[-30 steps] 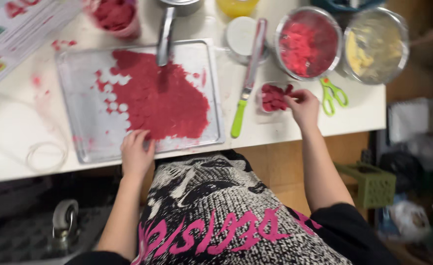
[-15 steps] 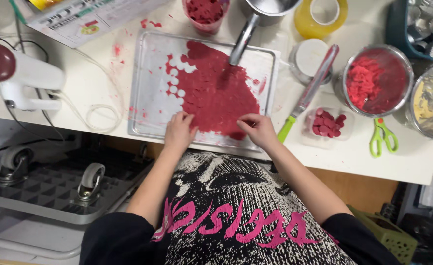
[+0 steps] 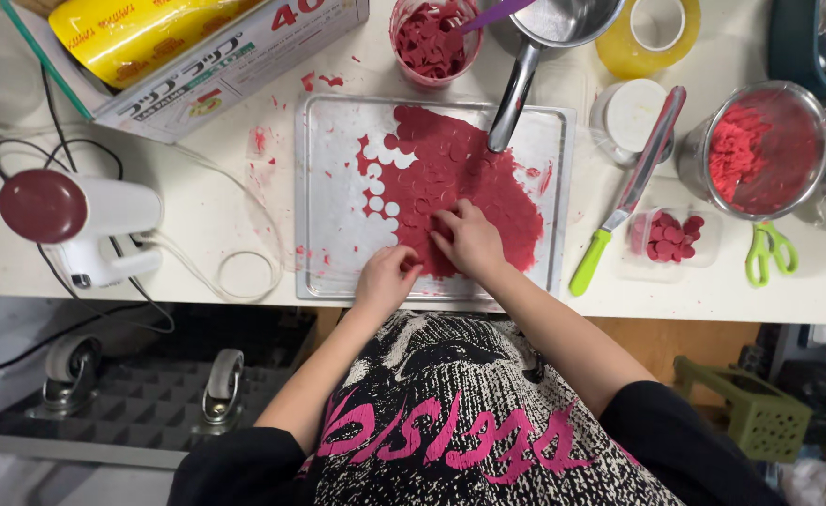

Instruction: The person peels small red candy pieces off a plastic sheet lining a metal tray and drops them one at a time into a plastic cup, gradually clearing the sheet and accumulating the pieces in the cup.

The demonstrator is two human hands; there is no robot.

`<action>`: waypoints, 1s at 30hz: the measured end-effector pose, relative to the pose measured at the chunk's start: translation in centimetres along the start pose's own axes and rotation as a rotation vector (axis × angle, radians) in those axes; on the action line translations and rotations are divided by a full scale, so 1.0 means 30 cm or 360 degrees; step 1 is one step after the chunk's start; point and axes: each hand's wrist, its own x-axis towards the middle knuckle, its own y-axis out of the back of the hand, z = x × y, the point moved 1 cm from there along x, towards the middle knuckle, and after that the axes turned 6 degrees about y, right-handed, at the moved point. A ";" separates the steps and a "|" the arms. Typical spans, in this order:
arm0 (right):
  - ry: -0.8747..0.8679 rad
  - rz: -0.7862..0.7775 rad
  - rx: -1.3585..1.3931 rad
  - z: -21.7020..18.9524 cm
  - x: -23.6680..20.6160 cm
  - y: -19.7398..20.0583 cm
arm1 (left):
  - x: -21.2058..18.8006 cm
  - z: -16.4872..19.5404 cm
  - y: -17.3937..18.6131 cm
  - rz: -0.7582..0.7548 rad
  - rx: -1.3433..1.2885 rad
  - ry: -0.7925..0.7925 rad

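1. The fingers point(image 3: 446, 230) of the right hand point(image 3: 474, 242) were bent down onto the red dough sheet point(image 3: 469, 183), tips pinching at a cut round near its lower left edge — closed on the dough, though whether a round was actually lifted I could not tell.
2. The left hand point(image 3: 385, 278) lay just left of those fingers, loosely curled, its tips touching the sheet's ragged edge and the metal tray point(image 3: 333, 187) beneath; it gripped nothing that I could see.
3. The sheet sat in the middle of the tray, spreading up and right from the fingers, with round holes punched out along its left side.
4. By my judgement the dough was thin, soft and light, likely to tear or stretch — a round was best taken at its rim, with a fingertip slid under it rather than squeezed.
5. Beyond the fingers a steel saucepan point(image 3: 563, 19) rested its handle over the sheet; to their right lay a green-handled knife point(image 3: 628, 192) and a small clear tub of red rounds point(image 3: 670, 239).
6. Against the frame half a second earlier, both hands had moved from the tray's near rim up onto the dough, the right one further in.
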 end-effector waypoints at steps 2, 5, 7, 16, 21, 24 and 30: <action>-0.0017 0.0035 -0.0011 -0.004 0.001 -0.026 | 0.016 -0.025 0.019 -0.0033 -0.0314 0.0298; -0.0063 0.0073 0.0033 0.005 -0.003 -0.063 | 0.036 -0.076 0.059 -0.0094 -0.0556 0.0542; -0.0147 0.0058 0.0143 0.015 -0.010 -0.081 | 0.046 -0.108 0.074 -0.0152 -0.0705 0.0608; -0.0948 0.0499 0.1364 0.096 -0.271 0.001 | 0.156 -0.067 -0.025 -0.0509 -0.1213 0.0499; -0.1414 0.0946 0.1726 0.246 -0.557 0.157 | 0.215 0.196 -0.198 -0.0809 -0.0940 0.0323; -0.1495 0.1238 0.1843 0.386 -0.686 0.267 | 0.273 0.412 -0.335 -0.0738 -0.0595 -0.0354; -0.1382 0.1301 0.1480 0.735 -0.742 0.475 | 0.420 0.788 -0.704 -0.0829 -0.0495 -0.0404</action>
